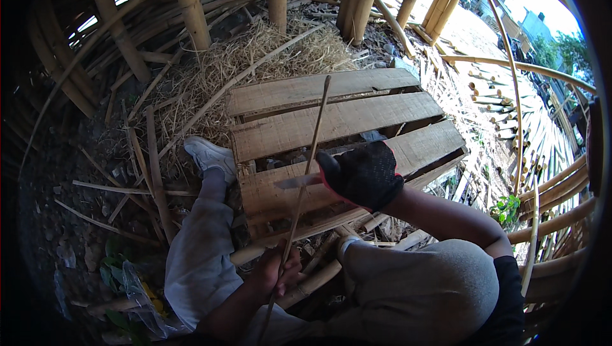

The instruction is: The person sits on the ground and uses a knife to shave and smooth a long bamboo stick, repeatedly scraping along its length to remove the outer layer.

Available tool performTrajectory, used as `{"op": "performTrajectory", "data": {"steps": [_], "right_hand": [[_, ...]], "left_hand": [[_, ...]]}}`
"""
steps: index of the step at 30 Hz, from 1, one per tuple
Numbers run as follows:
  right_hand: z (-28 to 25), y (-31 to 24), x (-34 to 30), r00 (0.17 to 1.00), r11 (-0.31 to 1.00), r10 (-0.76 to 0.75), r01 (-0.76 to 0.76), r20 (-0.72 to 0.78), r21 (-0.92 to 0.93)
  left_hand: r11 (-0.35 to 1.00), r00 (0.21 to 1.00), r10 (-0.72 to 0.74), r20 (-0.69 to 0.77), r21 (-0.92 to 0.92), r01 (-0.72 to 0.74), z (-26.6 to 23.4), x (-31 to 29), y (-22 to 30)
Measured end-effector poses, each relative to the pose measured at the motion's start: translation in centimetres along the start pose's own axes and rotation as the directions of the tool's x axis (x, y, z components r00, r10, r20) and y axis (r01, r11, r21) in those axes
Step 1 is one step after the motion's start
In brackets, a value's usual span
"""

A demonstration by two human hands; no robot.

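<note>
My left hand (pixel 278 271), bare, is closed around the lower part of a thin bamboo strip (pixel 312 145). The strip slants up and away from me over a slatted wooden pallet (pixel 331 116). My right hand (pixel 362 176), in a black and red glove, is closed on a knife (pixel 297 181). Its blade points left and meets or crosses the strip just above the pallet's near slat; whether it cuts into the strip I cannot tell. The knife's handle is mostly hidden in the glove.
Pale shavings (pixel 280 53) are heaped behind the pallet. Upright bamboo poles (pixel 189 8) stand along the back. Split bamboo pieces (pixel 156 167) litter the ground at left. Cut bamboo poles (pixel 497 100) lie stacked at right. Clear plastic (pixel 143 298) lies at lower left.
</note>
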State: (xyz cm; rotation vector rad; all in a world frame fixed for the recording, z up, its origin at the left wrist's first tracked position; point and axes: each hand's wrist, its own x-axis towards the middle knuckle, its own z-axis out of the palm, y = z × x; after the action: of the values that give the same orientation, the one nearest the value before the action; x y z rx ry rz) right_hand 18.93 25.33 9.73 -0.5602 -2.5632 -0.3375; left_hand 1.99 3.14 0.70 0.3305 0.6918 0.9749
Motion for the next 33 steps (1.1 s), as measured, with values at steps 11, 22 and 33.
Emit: {"op": "performTrajectory", "data": {"steps": [11,22,33], "right_hand": [[0.2,-0.2,2.8,0.987,0.985,0.059,-0.033,0.152,-0.168],[-1.2,-1.2,1.5,0.985,0.991,0.003,0.020,0.172,-0.133],[-2.1,-2.2,1.7,0.888,0.998,0.023,0.003,0.459,-0.056]], "left_hand": [[0.993,0.976,-0.015,-0.217,0.107,0.039,2.1,-0.7,0.6],[0.955,0.941,0.110,-0.320,0.296,-0.011,3.1,-0.2,0.1],[0.900,0.939,0.129,-0.318,0.436,0.024,3.0,-0.7,0.2]]}}
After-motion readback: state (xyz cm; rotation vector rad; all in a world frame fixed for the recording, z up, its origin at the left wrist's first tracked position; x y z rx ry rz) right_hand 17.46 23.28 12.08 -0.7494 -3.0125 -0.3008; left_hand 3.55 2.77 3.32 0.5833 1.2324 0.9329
